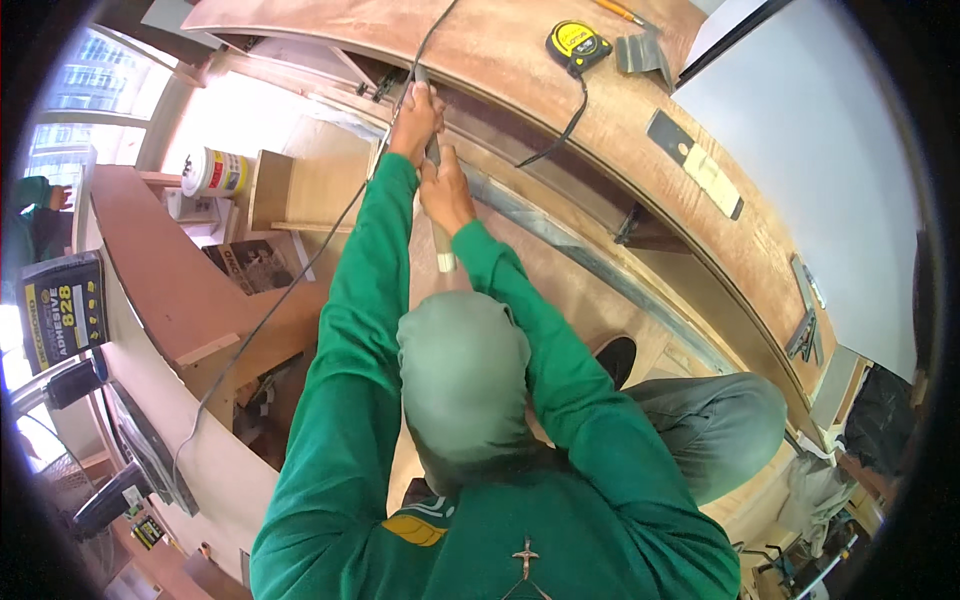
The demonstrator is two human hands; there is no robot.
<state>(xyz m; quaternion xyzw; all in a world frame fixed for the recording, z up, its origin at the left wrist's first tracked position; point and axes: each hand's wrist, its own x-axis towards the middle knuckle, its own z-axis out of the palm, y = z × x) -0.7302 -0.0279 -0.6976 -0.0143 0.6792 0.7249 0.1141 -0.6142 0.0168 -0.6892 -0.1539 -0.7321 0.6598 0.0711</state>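
Note:
Both hands are closed around a long, narrow grey tool with a pale end (445,262); its exact kind I cannot make out. My left hand (417,122) wraps the far part, close to the tool's grey tip. Lower down, my right hand (449,192) grips the middle, with the pale end sticking out below it. The tool is at the open front of a curved wooden cabinet (500,95). Whether its tip touches the wood is hard to tell. A thin dark cable (310,262) passes right beside my left hand.
On the cabinet top lie a yellow-black tape measure (577,42) with a dark strap, a pencil (620,12), a grey folded sheet (643,55), a flat scraper-like piece (695,165) and a clamp-like tool (803,335). At left stand a white bucket (215,172), a reddish-brown panel (160,265) and a dark tin (62,310).

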